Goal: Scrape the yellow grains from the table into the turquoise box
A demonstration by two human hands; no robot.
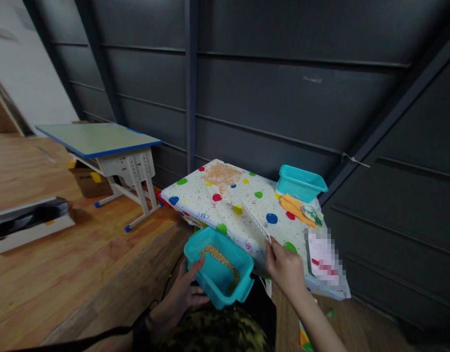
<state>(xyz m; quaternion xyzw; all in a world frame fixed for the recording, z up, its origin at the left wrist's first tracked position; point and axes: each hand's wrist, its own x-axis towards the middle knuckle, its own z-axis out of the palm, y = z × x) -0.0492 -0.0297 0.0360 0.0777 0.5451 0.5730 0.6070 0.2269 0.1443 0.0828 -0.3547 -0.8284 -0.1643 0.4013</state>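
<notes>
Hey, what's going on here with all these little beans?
A person's left hand holds a turquoise bin just off the table's near edge, with yellowish beans inside. The right hand grips a white slotted tool that points across the dotted tablecloth. A tan, grainy heap is spread at the far side, and a second turquoise bin stands to the right beside an orange cloth.

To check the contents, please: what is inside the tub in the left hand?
In the tub lies a curved band of small tan beans; anything under them is hidden.
</notes>
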